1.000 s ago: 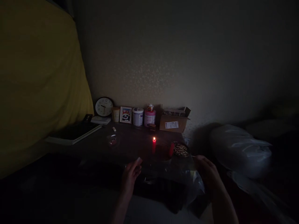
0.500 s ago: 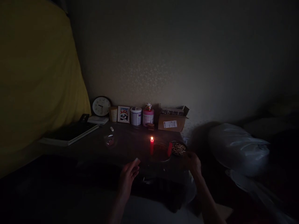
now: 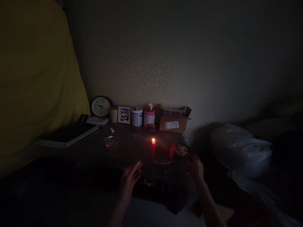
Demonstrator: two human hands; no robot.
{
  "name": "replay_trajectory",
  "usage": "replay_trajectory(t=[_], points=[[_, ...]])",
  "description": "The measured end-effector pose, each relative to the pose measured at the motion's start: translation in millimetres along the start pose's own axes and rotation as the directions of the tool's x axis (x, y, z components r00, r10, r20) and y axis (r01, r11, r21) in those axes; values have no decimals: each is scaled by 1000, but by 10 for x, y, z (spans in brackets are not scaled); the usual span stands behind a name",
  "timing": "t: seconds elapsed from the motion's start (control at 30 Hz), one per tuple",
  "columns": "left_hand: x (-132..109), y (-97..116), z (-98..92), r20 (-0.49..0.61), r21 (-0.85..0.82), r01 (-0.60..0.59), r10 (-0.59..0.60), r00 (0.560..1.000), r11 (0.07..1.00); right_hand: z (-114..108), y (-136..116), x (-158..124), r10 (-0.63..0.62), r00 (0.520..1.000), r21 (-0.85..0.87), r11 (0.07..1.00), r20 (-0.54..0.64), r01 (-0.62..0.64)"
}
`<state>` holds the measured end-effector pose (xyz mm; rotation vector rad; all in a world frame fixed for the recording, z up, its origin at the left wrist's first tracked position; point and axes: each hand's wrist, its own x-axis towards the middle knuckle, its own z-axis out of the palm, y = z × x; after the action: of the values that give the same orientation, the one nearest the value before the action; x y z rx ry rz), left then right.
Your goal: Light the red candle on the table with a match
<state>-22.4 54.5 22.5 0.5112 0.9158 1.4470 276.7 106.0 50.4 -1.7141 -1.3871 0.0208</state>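
A lit red candle [image 3: 153,148] stands upright on the dark table [image 3: 132,142]. To its right are a round clear dish [image 3: 163,154], an unlit red candle [image 3: 171,151] at the dish's right edge, and a round container of small sticks [image 3: 181,149]. My left hand [image 3: 129,178], in front of the lit candle, pinches a small pale box [image 3: 139,165]. Close to the stick container's front right edge is my right hand [image 3: 196,167], its fingers drawn together; whatever they hold is too dark to make out.
Along the wall stand a clock [image 3: 101,106], a framed panda picture [image 3: 124,114], two tins [image 3: 137,117] and a cardboard box [image 3: 174,123]. A dark flat case [image 3: 68,135] lies left, near a yellow curtain [image 3: 40,75]. A plastic bag [image 3: 241,149] is right.
The view has shifted slightly. My right hand has moved very little beside the stick container, and my left hand keeps its hold on the small box.
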Motion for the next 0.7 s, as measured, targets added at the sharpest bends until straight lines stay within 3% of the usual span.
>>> replay_trajectory(t=[0.13,0.2,0.37,0.5,0.7], points=[[-41,-25,10,52,64,22,-25,998,998,-82,-248,-316,-86,992,97,992,89,77],[-37,-75,4,85,121,34,-44,995,992,-51,-450,-530,-152,976,231,966,155,113],[-31,-205,-8,183,261,5,-55,982,965,97,-821,-1030,-203,890,458,889,408,-7],[-136,-167,50,320,376,-120,-7,948,919,161,-872,-1205,-237,822,547,830,518,-106],[-246,-82,116,326,470,-144,-20,945,871,189,-872,-1222,-208,801,545,822,562,-169]])
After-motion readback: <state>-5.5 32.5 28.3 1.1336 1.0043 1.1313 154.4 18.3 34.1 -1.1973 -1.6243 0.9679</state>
